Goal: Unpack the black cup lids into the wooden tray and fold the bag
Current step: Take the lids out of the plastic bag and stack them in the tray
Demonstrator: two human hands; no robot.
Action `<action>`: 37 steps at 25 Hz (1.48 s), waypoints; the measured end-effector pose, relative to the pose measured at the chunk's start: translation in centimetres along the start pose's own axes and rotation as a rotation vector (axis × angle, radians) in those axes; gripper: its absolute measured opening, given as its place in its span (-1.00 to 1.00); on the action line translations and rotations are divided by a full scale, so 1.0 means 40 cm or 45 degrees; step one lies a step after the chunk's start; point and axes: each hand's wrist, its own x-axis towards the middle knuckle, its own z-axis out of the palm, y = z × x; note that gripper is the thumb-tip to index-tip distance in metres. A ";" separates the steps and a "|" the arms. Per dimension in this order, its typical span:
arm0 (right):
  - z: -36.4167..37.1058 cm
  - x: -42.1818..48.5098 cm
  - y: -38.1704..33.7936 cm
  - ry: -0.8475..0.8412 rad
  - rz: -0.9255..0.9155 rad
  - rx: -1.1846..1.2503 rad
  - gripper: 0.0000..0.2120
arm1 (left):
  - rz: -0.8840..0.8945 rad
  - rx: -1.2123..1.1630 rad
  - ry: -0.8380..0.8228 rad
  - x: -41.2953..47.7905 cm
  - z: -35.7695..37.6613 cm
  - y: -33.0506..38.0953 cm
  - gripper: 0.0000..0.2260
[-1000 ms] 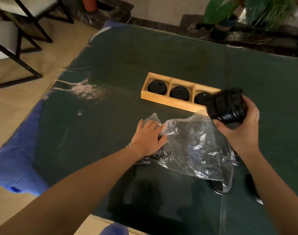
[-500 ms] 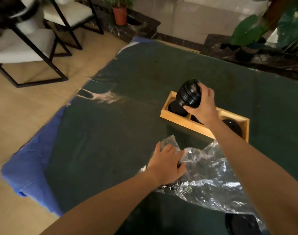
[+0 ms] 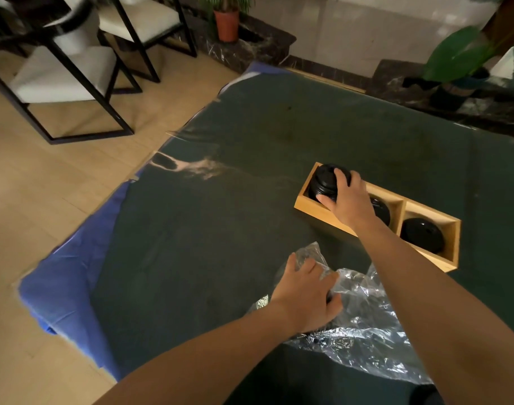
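A wooden tray (image 3: 317,208) with three compartments lies on the dark green table. My right hand (image 3: 349,200) grips a stack of black cup lids (image 3: 324,182) that sits in the tray's left compartment. Black lids also fill the middle compartment, partly hidden by my hand, and the right compartment (image 3: 422,235). My left hand (image 3: 305,293) presses flat on a crumpled clear plastic bag (image 3: 366,325) near the table's front, with something dark under the fingers.
The table's left edge (image 3: 74,287) shows blue cloth under the green cover. Black-framed chairs (image 3: 74,68) stand on the floor to the left. Potted plants (image 3: 226,19) line the ledge behind the table.
My right hand carried the stack of lids from above the bag to the tray and lowered it into the left compartment. My left hand stayed on the bag.
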 end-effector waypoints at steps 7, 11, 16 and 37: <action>-0.011 -0.001 -0.005 0.051 -0.027 -0.158 -0.46 | -0.001 0.030 0.007 -0.005 0.006 0.002 -0.47; -0.050 0.008 -0.018 -0.002 0.021 -0.031 -0.42 | -0.008 0.024 0.014 -0.010 0.010 0.000 -0.47; -0.176 -0.028 -0.006 0.109 0.023 0.102 -0.36 | -0.001 -0.014 0.030 -0.030 0.010 -0.006 -0.43; -0.112 -0.821 0.195 -0.139 -0.214 0.312 -0.38 | 0.044 -0.123 0.263 -0.101 0.027 -0.011 -0.49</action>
